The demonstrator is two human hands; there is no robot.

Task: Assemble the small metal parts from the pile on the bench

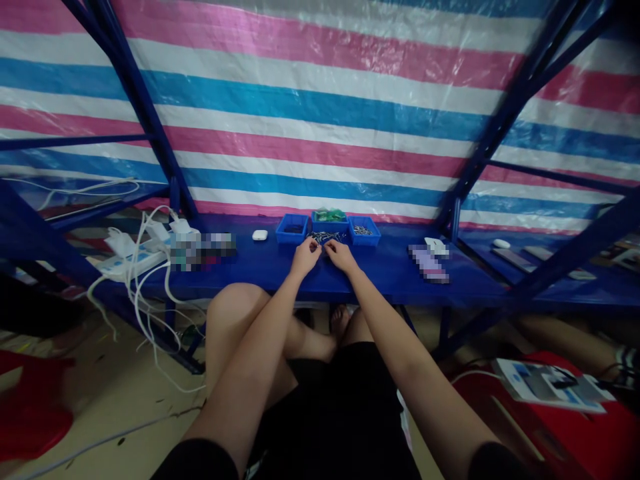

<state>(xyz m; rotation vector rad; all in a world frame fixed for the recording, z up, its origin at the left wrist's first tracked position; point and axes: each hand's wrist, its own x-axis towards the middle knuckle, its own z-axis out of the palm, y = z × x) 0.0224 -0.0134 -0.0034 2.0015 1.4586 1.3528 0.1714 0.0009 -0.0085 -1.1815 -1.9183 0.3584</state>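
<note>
My left hand point(305, 256) is over the blue tabletop with thumb and fingers pinched together. Whatever lies between those fingertips is too small to name. Close beside it, my right hand point(339, 255) is also curled in a pinch, and its fingertips hide anything they hold. A loose pile of thin, shiny metal pieces point(327, 236) lies just beyond both hands. Around the pile stand three small blue bins: a left bin point(293, 239) with something dark in it, a middle bin point(331, 226) with green plastic, and a right bin point(365, 240) with small metal pieces.
A white earbud case point(260, 235) sits left of the bins. Farther left, white cables point(135, 287) tangle around a power strip point(135, 260). A purple phone-like item point(429, 263) lies at right. Blue metal posts point(455, 217) and a striped sheet point(320, 133) border the table.
</note>
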